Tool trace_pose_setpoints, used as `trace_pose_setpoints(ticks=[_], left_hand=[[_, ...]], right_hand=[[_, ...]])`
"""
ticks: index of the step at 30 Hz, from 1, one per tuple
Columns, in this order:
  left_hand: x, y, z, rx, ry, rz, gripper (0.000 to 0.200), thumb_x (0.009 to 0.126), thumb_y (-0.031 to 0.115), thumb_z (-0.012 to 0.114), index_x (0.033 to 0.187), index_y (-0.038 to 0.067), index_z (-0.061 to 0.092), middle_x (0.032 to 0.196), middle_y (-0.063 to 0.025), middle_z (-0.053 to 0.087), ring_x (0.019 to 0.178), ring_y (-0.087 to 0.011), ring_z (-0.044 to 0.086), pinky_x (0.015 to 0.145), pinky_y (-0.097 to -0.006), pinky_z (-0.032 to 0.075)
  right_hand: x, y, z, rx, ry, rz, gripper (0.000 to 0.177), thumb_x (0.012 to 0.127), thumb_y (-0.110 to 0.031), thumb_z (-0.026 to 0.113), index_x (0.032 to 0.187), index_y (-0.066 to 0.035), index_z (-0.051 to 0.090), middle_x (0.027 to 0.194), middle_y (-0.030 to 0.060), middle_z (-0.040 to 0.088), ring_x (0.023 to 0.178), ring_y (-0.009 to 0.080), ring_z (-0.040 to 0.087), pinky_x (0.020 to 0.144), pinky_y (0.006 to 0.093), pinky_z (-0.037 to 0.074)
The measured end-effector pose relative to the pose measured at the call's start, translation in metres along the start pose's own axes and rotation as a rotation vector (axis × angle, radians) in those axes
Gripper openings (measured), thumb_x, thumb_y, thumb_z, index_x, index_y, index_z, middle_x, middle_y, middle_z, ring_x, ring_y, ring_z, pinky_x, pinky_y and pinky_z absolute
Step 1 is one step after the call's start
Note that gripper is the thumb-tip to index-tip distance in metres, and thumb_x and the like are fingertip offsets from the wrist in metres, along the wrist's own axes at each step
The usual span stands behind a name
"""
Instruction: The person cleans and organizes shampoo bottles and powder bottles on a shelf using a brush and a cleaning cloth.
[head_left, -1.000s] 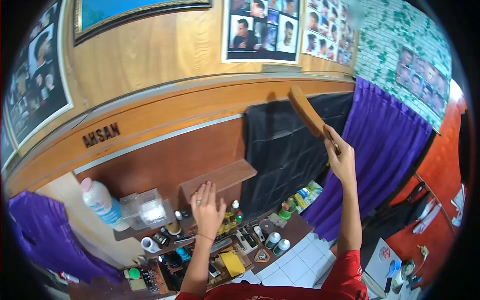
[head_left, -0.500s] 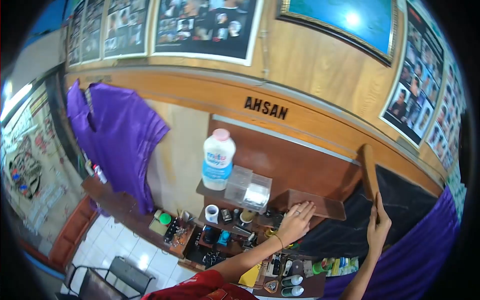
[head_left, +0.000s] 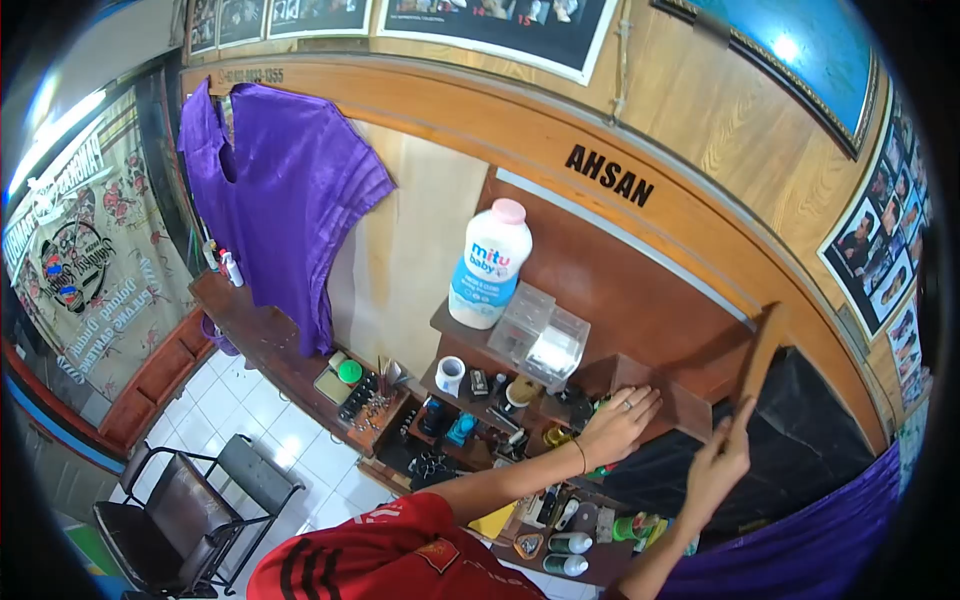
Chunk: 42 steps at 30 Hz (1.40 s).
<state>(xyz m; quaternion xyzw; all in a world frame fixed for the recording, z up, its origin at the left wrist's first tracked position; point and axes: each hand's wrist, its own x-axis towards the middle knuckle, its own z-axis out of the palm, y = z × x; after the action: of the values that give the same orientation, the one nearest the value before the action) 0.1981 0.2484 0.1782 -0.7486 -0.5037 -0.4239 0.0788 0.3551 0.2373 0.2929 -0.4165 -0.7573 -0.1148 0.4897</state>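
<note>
A purple cloth hangs on the wall at the left. Right of it, a white powder bottle stands just beside a clear plastic box. The left hand lies flat, fingers spread, on a small wooden shelf. The right hand is clamped around a wooden brush, held upright near the wall.

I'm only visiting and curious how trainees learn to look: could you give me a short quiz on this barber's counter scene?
1. True or false: the left hand rests flat on the small wooden shelf.
2. The right hand holds: A) a wooden tool; B) scissors; C) a spray can.
3. What colour is the cap of the powder bottle?
Key: 1 true; 2 A; 3 pink.
</note>
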Motion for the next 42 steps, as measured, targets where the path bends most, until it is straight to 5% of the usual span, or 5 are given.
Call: trace_pose_setpoints(ticks=[15, 17, 20, 24, 42], left_hand=[[-0.001, -0.027, 0.052, 0.093, 0.172, 0.124, 0.044, 0.087, 0.019, 0.053, 0.124, -0.005, 0.054, 0.128, -0.0223, 0.056, 0.127, -0.0343, 0.047, 0.108, -0.0411, 0.036], [-0.011, -0.012, 0.043, -0.774, 0.361, -0.227, 0.046, 0.088, 0.017, 0.053, 0.128, -0.004, 0.054, 0.131, -0.0211, 0.055, 0.130, -0.0325, 0.047, 0.110, -0.0397, 0.034], [-0.009, -0.005, 0.018, -0.446, 0.226, -0.133, 0.050, 0.087, 0.018, 0.053, 0.132, -0.004, 0.052, 0.135, -0.0197, 0.053, 0.132, -0.0306, 0.045, 0.112, -0.0395, 0.032], [-0.001, -0.006, -0.006, 0.227, -0.019, 0.073, 0.058, 0.085, 0.019, 0.054, 0.139, -0.003, 0.048, 0.143, -0.0168, 0.050, 0.137, -0.0269, 0.042, 0.115, -0.0390, 0.028], [-0.006, -0.014, -0.028, -0.137, 0.012, 0.039, 0.066, 0.079, 0.016, 0.066, 0.138, -0.006, 0.045, 0.146, -0.0204, 0.044, 0.128, -0.0366, 0.049, 0.107, -0.0417, 0.038]], right_hand=[[-0.006, -0.108, 0.059, 0.244, 0.006, 0.037, 0.051, 0.089, 0.005, 0.051, 0.140, 0.006, 0.046, 0.073, 0.0238, 0.055, 0.061, 0.0320, 0.057, 0.058, 0.0392, 0.046], [-0.008, -0.120, 0.068, 0.168, -0.014, -0.013, 0.053, 0.088, 0.007, 0.049, 0.141, 0.006, 0.045, 0.076, 0.0238, 0.057, 0.064, 0.0359, 0.060, 0.066, 0.0378, 0.051], [-0.011, -0.141, 0.083, -0.050, -0.105, -0.034, 0.061, 0.088, -0.006, 0.057, 0.146, -0.001, 0.042, 0.090, 0.0256, 0.066, 0.094, 0.0518, 0.061, 0.107, 0.0571, 0.035], [-0.004, -0.173, 0.090, 0.160, -0.108, -0.126, 0.068, 0.082, 0.003, 0.060, 0.146, 0.006, 0.037, 0.077, 0.0201, 0.058, 0.064, 0.0344, 0.062, 0.055, 0.0414, 0.049], [0.017, -0.270, 0.119, 0.431, -0.318, -0.144, 0.061, 0.088, 0.004, 0.055, 0.147, 0.001, 0.038, 0.080, 0.0253, 0.061, 0.066, 0.0394, 0.063, 0.060, 0.0444, 0.050]])
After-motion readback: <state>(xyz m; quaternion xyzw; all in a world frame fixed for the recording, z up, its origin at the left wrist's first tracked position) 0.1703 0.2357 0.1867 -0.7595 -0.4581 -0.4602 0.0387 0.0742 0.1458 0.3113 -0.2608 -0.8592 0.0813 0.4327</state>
